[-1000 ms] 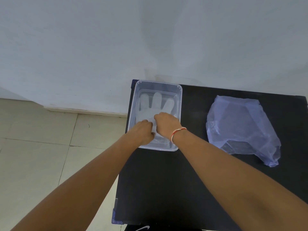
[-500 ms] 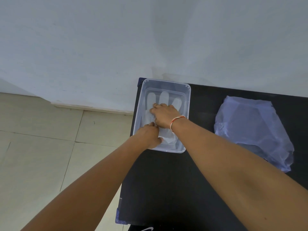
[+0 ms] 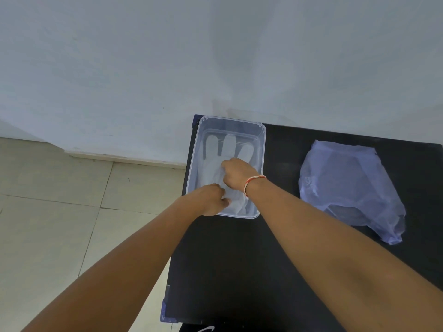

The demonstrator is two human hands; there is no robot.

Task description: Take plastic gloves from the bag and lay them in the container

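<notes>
A clear rectangular plastic container (image 3: 262, 149) on the black table (image 3: 239, 271) holds a translucent plastic glove (image 3: 215, 159) lying flat. Right hand (image 3: 239, 172) presses it; left hand (image 3: 211, 200) pinches its cuff. The crumpled bluish plastic bag (image 3: 347, 185) lies well apart.

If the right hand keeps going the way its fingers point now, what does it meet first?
The right hand points up-left over the glove in the container. It would probably run along the glove, then meet the container's left wall; depth is unclear.

Black table (image 3: 239, 271) against white wall (image 3: 167, 56), tiled floor (image 3: 48, 212).
</notes>
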